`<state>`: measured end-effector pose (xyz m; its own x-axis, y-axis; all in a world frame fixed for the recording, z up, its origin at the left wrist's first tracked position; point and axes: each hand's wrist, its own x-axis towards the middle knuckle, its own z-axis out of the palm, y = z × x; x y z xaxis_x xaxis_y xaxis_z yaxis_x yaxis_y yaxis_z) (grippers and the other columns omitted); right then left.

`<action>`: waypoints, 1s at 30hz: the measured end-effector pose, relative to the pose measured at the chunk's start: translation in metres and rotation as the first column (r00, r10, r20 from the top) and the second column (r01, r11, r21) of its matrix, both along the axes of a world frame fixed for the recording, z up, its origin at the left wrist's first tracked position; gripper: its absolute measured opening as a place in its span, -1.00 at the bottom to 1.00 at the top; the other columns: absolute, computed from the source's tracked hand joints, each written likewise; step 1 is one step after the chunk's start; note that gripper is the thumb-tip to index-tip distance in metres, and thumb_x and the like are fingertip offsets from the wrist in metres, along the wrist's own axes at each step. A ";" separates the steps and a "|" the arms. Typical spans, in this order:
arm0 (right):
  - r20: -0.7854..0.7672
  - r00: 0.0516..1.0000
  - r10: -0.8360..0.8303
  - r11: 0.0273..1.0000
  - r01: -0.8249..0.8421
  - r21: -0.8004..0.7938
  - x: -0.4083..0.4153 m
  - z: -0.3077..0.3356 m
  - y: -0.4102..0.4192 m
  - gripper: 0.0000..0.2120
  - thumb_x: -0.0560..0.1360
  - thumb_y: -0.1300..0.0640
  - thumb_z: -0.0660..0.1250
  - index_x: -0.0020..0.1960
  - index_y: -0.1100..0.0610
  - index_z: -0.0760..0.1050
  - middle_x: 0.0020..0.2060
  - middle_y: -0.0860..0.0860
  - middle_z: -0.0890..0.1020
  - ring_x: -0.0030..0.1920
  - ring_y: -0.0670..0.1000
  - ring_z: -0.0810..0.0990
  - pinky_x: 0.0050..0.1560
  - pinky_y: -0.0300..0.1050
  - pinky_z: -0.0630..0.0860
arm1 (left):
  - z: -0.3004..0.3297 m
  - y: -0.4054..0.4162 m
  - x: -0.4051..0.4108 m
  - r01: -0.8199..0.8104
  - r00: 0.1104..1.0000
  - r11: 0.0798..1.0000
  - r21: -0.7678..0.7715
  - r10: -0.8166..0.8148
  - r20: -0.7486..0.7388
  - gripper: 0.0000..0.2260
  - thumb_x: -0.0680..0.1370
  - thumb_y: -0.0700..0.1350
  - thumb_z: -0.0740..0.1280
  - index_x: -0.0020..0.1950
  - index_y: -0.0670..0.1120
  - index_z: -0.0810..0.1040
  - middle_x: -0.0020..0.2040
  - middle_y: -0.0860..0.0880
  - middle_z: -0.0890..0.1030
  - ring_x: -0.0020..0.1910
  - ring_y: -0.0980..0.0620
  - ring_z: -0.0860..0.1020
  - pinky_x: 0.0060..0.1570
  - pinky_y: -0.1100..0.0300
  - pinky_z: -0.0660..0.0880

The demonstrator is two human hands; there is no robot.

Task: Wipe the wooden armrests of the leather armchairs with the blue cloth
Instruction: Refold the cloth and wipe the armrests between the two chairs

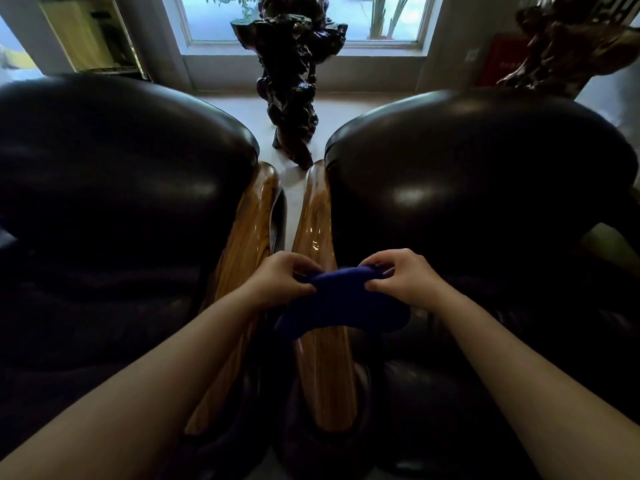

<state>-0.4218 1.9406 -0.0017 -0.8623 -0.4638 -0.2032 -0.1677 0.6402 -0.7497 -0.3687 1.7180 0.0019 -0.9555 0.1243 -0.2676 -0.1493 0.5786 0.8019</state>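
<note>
Two dark leather armchairs stand side by side, the left armchair (pixel 114 188) and the right armchair (pixel 478 188). Between them run two glossy wooden armrests, the left armrest (pixel 249 233) and the right armrest (pixel 317 223). A blue cloth (pixel 341 303) hangs bunched over the right armrest, held up by both hands. My left hand (pixel 282 280) pinches its left end and my right hand (pixel 403 275) pinches its right end. The cloth hides the middle of the right armrest.
A dark gnarled root sculpture (pixel 294 77) stands on the pale floor (pixel 339 112) behind the chairs, under a window (pixel 214 19). Another root piece (pixel 568 43) is at the back right. A narrow gap separates the two armrests.
</note>
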 end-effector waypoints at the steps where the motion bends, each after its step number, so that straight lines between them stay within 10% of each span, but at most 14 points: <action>1: 0.011 1.000 0.004 1.000 -0.004 0.006 0.002 -0.005 0.000 -0.72 0.39 0.18 0.42 0.06 -0.05 0.55 -0.10 -0.15 0.56 -0.07 -0.12 0.55 -0.11 -0.19 0.51 | -0.005 -0.001 0.002 0.002 1.000 1.000 -0.005 -0.002 0.013 -0.75 0.43 -0.24 0.37 0.06 0.01 0.55 -0.01 0.06 0.61 0.00 0.15 0.59 -0.13 0.26 0.56; 14: 0.109 0.992 -0.063 0.995 0.054 0.083 0.039 -0.144 -0.017 -0.67 0.38 0.15 0.40 -0.17 -0.29 0.41 -0.13 -0.23 0.49 -0.12 -0.23 0.49 -0.23 -0.35 0.38 | -0.114 0.002 0.041 -0.002 0.998 0.994 -0.113 0.010 0.069 -0.73 0.48 -0.26 0.30 0.12 0.02 0.50 0.05 0.13 0.50 0.09 0.18 0.49 0.11 0.20 0.49; 20: -0.064 0.985 -0.162 0.985 0.165 0.045 0.014 -0.205 -0.037 -0.55 0.40 0.14 0.39 0.23 -0.13 0.40 0.11 -0.16 0.38 0.09 -0.14 0.41 -0.13 -0.40 0.30 | -0.185 0.003 0.023 -0.131 0.982 0.976 -0.177 0.103 -0.159 -0.64 0.47 -0.27 0.31 0.24 -0.03 0.45 0.22 0.02 0.49 0.23 0.11 0.44 0.23 0.25 0.38; 24: -0.305 0.874 -0.379 0.916 0.401 0.012 0.019 -0.256 -0.047 -0.48 0.51 0.00 0.23 0.43 -0.04 0.18 0.46 0.02 0.20 0.45 0.02 0.13 0.39 -0.01 0.17 | -0.242 0.012 0.005 -0.360 0.897 0.912 -0.199 0.278 -0.344 -0.48 0.55 -0.11 0.22 0.45 0.04 0.10 0.53 0.03 0.05 0.50 0.11 -0.03 0.46 0.07 -0.01; 30: -0.468 0.823 -0.321 0.904 0.414 0.109 0.023 -0.310 -0.073 -0.43 0.53 -0.18 -0.12 0.47 -0.09 -0.25 0.50 0.00 -0.17 0.50 0.01 -0.19 0.46 0.14 -0.18 | -0.304 0.042 -0.006 -0.444 0.861 0.807 -0.389 0.265 -0.434 -0.49 0.57 0.07 -0.14 0.47 0.05 -0.25 0.51 0.03 -0.24 0.49 0.09 -0.28 0.45 -0.13 -0.22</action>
<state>-0.3983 1.8674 -0.3119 -0.9810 -0.0845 0.1746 -0.1634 0.8451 -0.5090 -0.3749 1.7601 -0.3026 -0.9443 -0.2936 0.1485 -0.1872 0.8504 0.4916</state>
